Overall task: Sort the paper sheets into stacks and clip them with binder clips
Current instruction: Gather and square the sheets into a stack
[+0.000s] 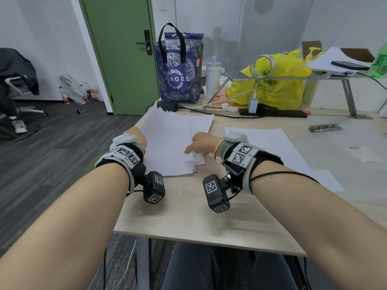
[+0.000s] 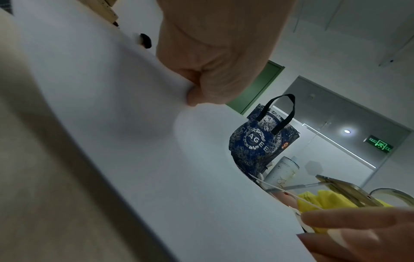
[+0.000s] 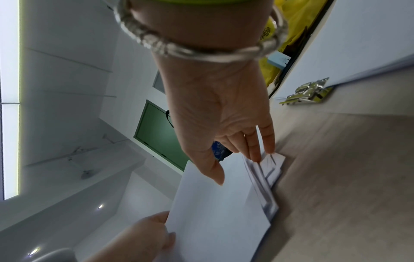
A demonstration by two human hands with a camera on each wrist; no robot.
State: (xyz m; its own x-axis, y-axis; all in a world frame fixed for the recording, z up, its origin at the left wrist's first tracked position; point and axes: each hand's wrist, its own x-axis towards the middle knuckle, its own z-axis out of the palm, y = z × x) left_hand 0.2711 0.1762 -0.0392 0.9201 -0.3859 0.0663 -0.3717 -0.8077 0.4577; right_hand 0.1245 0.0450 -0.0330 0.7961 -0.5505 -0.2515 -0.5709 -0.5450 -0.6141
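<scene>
Both hands on paper sheets (image 1: 171, 143) at desk (image 1: 188, 216) left edge. L hand (image 1: 136, 136) at stack's left side, R hand (image 1: 201, 144) w/ fingers on fanned right side. 2nd stack (image 1: 268, 143) just right; binder clips (image 1: 324, 128) toward right edge.

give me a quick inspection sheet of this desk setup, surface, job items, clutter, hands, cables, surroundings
Surface: light wood-grain desk, near part bare.
Job's things: fanned white paper sheets at the desk's left edge; second white paper pile to their right; clear packet of metal binder clips beyond, untouched.
Clutter: blue patterned tote bag, crumpled yellow plastic bag, white tumbler, dark phone on a glass riser.
Grippers: left hand pinches a sheet's edge; right hand rests straight fingers on the fanned sheets.
Cables: black power strip with black and white leads.
Surroundings: green door, office chair.
</scene>
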